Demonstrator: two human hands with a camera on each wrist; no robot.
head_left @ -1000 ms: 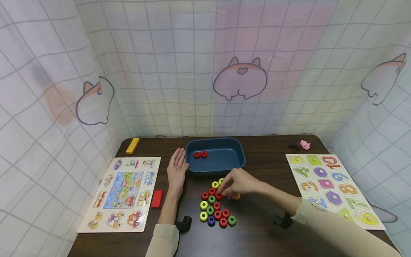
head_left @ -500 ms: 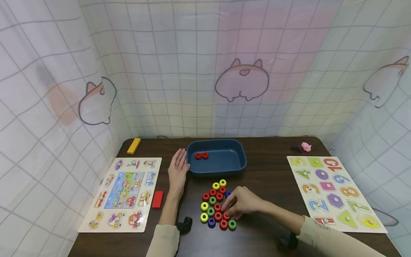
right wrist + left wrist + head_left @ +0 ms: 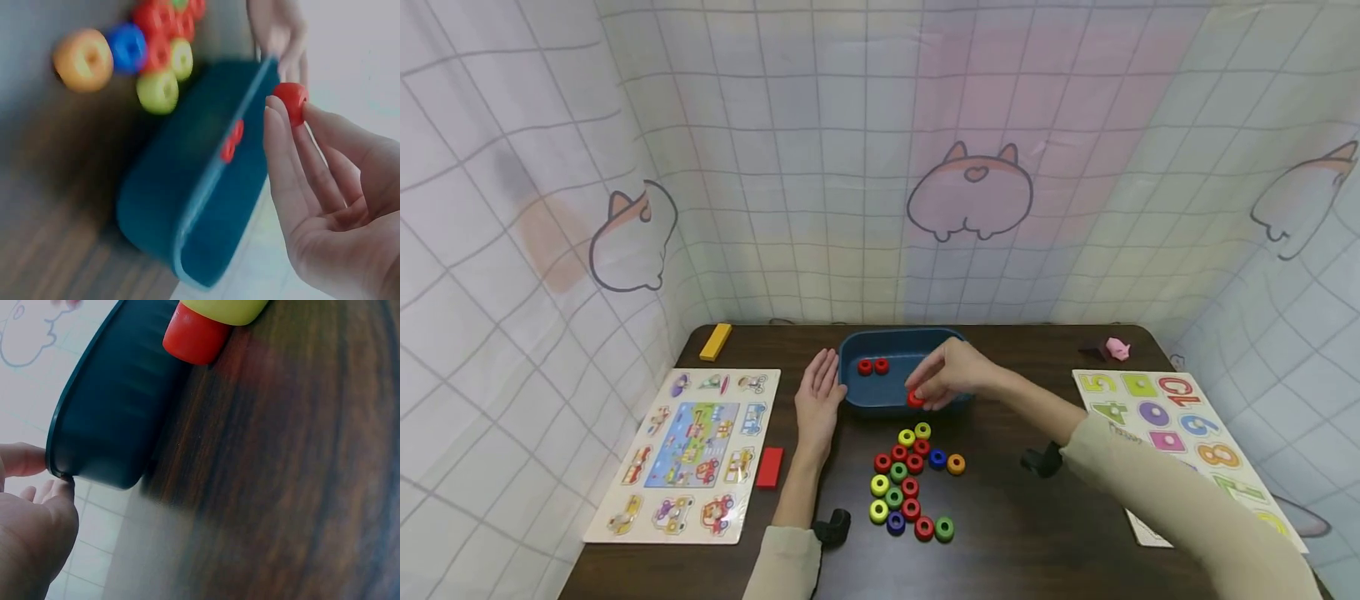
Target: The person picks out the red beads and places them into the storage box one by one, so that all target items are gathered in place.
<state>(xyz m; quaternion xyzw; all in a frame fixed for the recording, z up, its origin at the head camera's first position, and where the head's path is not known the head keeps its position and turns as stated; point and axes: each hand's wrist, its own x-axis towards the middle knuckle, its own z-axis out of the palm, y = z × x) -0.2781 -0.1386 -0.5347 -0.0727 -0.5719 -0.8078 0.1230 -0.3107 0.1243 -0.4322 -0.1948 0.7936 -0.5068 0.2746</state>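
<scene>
In the head view, the right hand [image 3: 958,371] pinches a glossy red ring [image 3: 915,399] between thumb and fingertips, at the five to six o'clock side of a dark blue rectangular tray [image 3: 895,387]. Two more red rings [image 3: 865,367] lie inside the tray, towards nine o'clock. The left hand [image 3: 818,404] is at the tray's nine o'clock side, its fingers straight and its thumb against the tray. At six o'clock, a loose group of red, yellow, green, blue and orange rings [image 3: 914,462] lies on the dark wood-grained table [image 3: 1015,542]. A flat red rectangular block [image 3: 769,468] lies at eight o'clock, and a small pink pig figure [image 3: 1117,348] at three.

In the left wrist view, the left hand is at eight o'clock, a finger and the thumb touching the tray at its rim. A yellow ring and a red ring from the group show at twelve.

In the right wrist view, the right hand is at four o'clock; the pinched ring sits between its fingertips, apart from the tray. The orange ring of the group lies at ten.
</scene>
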